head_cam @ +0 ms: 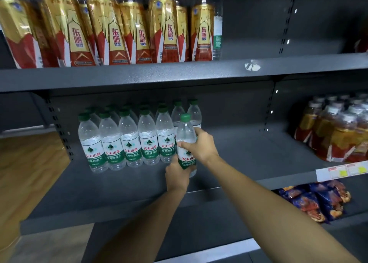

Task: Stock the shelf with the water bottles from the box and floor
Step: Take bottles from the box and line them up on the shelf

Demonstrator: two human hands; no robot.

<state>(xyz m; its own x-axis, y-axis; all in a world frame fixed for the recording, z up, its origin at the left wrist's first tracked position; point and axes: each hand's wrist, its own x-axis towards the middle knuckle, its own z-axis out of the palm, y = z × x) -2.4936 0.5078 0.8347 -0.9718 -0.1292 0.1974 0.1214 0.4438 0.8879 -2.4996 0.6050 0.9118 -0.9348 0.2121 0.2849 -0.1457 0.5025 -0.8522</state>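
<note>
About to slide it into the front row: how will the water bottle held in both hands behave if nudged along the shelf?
The water bottle looks full, so probably heavy for its size. Tall and narrow, it may tip if pushed high; push low. Its clear thin plastic likely flexes slightly under the hands, left and right.

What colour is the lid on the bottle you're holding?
Green, on the water bottle; the head view shows it.
</note>
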